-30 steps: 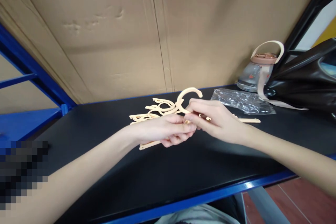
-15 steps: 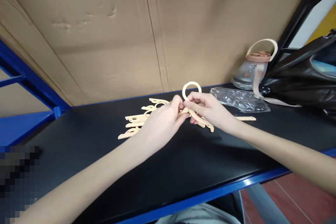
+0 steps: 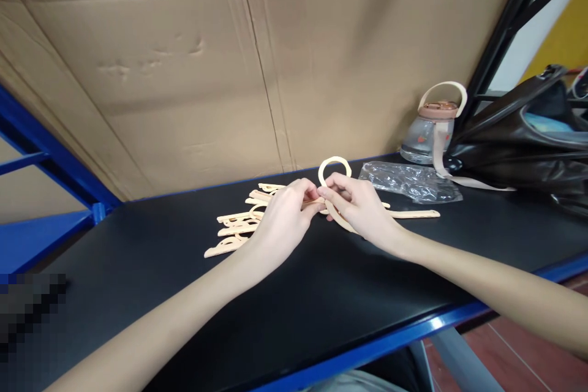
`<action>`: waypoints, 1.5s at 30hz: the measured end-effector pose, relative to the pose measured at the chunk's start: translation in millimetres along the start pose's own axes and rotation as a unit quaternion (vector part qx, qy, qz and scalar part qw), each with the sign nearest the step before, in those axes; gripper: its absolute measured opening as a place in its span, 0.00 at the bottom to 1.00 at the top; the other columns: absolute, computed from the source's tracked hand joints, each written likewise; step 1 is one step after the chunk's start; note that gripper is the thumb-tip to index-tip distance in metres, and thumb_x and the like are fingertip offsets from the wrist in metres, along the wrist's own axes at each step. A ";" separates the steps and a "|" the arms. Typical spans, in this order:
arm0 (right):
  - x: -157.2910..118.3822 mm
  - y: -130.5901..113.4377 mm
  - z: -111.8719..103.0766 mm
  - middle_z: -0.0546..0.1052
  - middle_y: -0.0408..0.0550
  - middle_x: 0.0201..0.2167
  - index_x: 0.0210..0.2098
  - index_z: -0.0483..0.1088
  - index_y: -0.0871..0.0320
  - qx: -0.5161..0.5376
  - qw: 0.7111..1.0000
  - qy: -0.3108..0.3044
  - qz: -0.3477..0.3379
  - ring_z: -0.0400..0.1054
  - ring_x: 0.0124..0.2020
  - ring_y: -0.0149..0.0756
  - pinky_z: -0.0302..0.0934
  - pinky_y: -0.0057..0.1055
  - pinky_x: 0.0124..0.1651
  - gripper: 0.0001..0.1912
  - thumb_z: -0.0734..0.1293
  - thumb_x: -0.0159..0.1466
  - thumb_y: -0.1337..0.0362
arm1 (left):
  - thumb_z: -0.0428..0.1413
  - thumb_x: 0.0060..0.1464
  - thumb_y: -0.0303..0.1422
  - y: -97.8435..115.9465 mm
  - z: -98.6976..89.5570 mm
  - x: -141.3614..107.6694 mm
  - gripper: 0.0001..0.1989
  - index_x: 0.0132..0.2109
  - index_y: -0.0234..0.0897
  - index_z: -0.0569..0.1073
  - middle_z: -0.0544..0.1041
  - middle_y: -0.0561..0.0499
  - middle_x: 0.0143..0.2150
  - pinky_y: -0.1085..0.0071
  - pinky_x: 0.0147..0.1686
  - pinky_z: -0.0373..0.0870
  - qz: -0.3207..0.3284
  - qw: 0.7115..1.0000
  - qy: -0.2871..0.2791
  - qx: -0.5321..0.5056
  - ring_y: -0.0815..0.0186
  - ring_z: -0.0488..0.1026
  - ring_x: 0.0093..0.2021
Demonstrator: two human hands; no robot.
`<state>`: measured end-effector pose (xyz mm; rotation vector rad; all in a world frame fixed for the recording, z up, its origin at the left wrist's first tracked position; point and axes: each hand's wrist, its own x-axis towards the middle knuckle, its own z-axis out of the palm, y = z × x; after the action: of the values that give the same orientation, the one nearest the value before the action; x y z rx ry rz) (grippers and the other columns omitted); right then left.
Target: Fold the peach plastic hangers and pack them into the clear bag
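Observation:
A cream folding clothes hanger (image 3: 340, 218) is held between my two hands, its round hook standing up above the fingers. My left hand (image 3: 288, 208) is closed, thumb and fingers pinching the hanger near its middle. My right hand (image 3: 361, 202) is closed around the hanger just under the hook, and hides part of one arm of it. Behind and left of my left hand, several more cream hangers (image 3: 233, 229) lie on the black table, partly covered by that hand. Another cream hanger arm (image 3: 416, 214) sticks out to the right, past my right hand.
A crumpled clear plastic bag (image 3: 408, 180) lies behind my right hand. Further back stand a clear water bottle (image 3: 425, 135) with a strap and a dark leather bag (image 3: 500, 141). Cardboard (image 3: 184, 73) rises behind the black table (image 3: 138, 257), whose front edge is blue.
The camera view has shifted slightly. The held hanger's arm has turned under my right hand and shows less of its end. Both hands keep their grip.

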<state>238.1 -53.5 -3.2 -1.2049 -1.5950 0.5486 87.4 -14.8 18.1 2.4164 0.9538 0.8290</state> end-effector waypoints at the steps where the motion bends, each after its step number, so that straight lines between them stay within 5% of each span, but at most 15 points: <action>1: 1.0 0.7 -0.2 0.69 0.39 0.20 0.28 0.64 0.57 0.009 1.000 0.002 0.006 0.69 0.21 0.30 0.64 0.25 0.26 0.11 0.61 0.64 0.59 | 0.50 0.58 0.28 -1.1 1.4 0.7 0.06 0.32 0.38 0.66 0.72 0.55 0.30 0.70 0.31 0.62 0.004 1.000 0.000 -0.005 0.67 0.69 0.30; 4: 7.5 4.0 -6.2 0.67 0.39 0.19 0.27 0.64 0.58 0.097 0.992 -0.026 0.076 0.67 0.18 0.28 0.60 0.23 0.20 0.11 0.62 0.63 0.59 | 0.50 0.58 0.29 -4.2 5.0 -2.1 0.06 0.32 0.38 0.64 0.71 0.56 0.30 0.71 0.31 0.62 0.020 1.000 0.007 0.005 0.67 0.68 0.30; 8: 20.0 8.9 -30.1 0.67 0.39 0.18 0.28 0.63 0.59 0.265 0.943 -0.032 0.200 0.60 0.13 0.24 0.53 0.20 0.15 0.11 0.63 0.63 0.59 | 0.51 0.59 0.29 -3.9 10.2 -12.0 0.06 0.33 0.38 0.63 0.70 0.55 0.32 0.71 0.33 0.63 0.062 0.997 0.012 0.042 0.67 0.68 0.32; 13: 22.3 5.2 -53.1 0.63 0.36 0.17 0.35 0.67 0.58 0.256 0.944 -0.135 0.158 0.53 0.13 0.22 0.50 0.21 0.16 0.12 0.61 0.64 0.55 | 0.48 0.60 0.25 6.2 34.1 -2.7 0.04 0.41 0.37 0.65 0.73 0.50 0.38 0.69 0.35 0.66 0.191 0.974 -0.064 0.102 0.64 0.70 0.37; 18: 16.4 -1.9 -54.1 0.60 0.37 0.17 0.37 0.72 0.62 0.083 0.986 -0.130 0.064 0.51 0.16 0.23 0.48 0.22 0.19 0.15 0.56 0.66 0.60 | 0.47 0.60 0.25 4.4 54.0 17.2 0.07 0.41 0.34 0.69 0.75 0.45 0.41 0.63 0.45 0.67 0.247 0.950 -0.111 0.154 0.59 0.71 0.44; 21: 12.8 -6.9 -53.8 0.65 0.39 0.20 0.41 0.72 0.61 -0.006 0.991 -0.133 -0.001 0.59 0.21 0.27 0.54 0.23 0.24 0.15 0.55 0.65 0.65 | 0.49 0.58 0.26 -1.0 40.6 10.2 0.08 0.42 0.37 0.71 0.75 0.47 0.45 0.63 0.49 0.65 0.175 0.980 -0.080 0.050 0.61 0.70 0.47; 24: 7.9 -12.1 -51.2 0.73 0.44 0.30 0.42 0.70 0.59 -0.142 0.977 -0.109 -0.119 0.65 0.29 0.30 0.57 0.26 0.32 0.12 0.57 0.66 0.65 | 0.46 0.57 0.28 -2.4 13.7 -5.6 0.10 0.41 0.38 0.70 0.75 0.48 0.41 0.66 0.41 0.69 -0.006 0.986 -0.061 -0.156 0.63 0.72 0.42; 27: 2.1 -13.2 -44.8 0.74 0.48 0.35 0.42 0.69 0.59 -0.313 0.915 -0.080 -0.242 0.67 0.36 0.35 0.57 0.31 0.39 0.10 0.57 0.68 0.67 | 0.44 0.58 0.39 0.0 -10.4 -16.8 0.16 0.47 0.35 0.67 0.75 0.43 0.41 0.67 0.31 0.70 -0.167 0.920 -0.091 -0.343 0.60 0.73 0.38; 29: -2.2 -11.6 -39.7 0.74 0.50 0.36 0.41 0.69 0.60 -0.396 0.865 -0.071 -0.301 0.66 0.37 0.36 0.57 0.32 0.39 0.11 0.56 0.68 0.69 | 0.41 0.58 0.47 0.6 -18.8 -19.4 0.24 0.49 0.32 0.67 0.75 0.40 0.42 0.65 0.31 0.71 -0.218 0.862 -0.143 -0.435 0.58 0.74 0.37; 32: -8.2 -8.5 -33.5 0.73 0.51 0.39 0.39 0.69 0.60 -0.441 0.825 -0.075 -0.345 0.66 0.37 0.35 0.57 0.29 0.34 0.14 0.53 0.68 0.72 | 0.44 0.57 0.50 -1.6 -20.3 -20.2 0.25 0.46 0.33 0.71 0.74 0.42 0.40 0.66 0.31 0.71 -0.243 0.815 -0.223 -0.476 0.60 0.73 0.36; 37: -9.5 -5.0 -30.0 0.72 0.49 0.41 0.44 0.68 0.59 -0.376 0.868 -0.093 -0.312 0.67 0.40 0.33 0.60 0.27 0.37 0.11 0.56 0.69 0.66 | 0.54 0.57 0.38 -2.3 -16.1 -26.8 0.11 0.36 0.34 0.71 0.64 0.56 0.26 0.73 0.33 0.69 -0.191 0.875 -0.204 -0.395 0.73 0.65 0.27; 41: -5.9 -4.0 -29.8 0.71 0.49 0.40 0.43 0.69 0.58 -0.292 0.903 -0.130 -0.288 0.68 0.40 0.32 0.61 0.26 0.38 0.11 0.57 0.69 0.65 | 0.51 0.58 0.42 -2.9 -14.8 -30.9 0.13 0.37 0.35 0.68 0.59 0.58 0.24 0.71 0.30 0.69 -0.173 0.877 -0.213 -0.395 0.73 0.60 0.24; 45: -8.0 -5.5 -28.5 0.73 0.47 0.37 0.43 0.70 0.57 -0.318 0.883 -0.190 -0.288 0.69 0.35 0.31 0.62 0.26 0.37 0.11 0.56 0.69 0.66 | 0.49 0.59 0.45 -11.7 -7.5 -30.8 0.17 0.31 0.35 0.65 0.51 0.61 0.20 0.77 0.20 0.62 -0.180 0.899 -0.186 -0.353 0.75 0.52 0.20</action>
<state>261.2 -68.7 8.4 -1.0173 -2.4701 -0.1662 58.8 -27.7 5.6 1.6184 0.7403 0.4381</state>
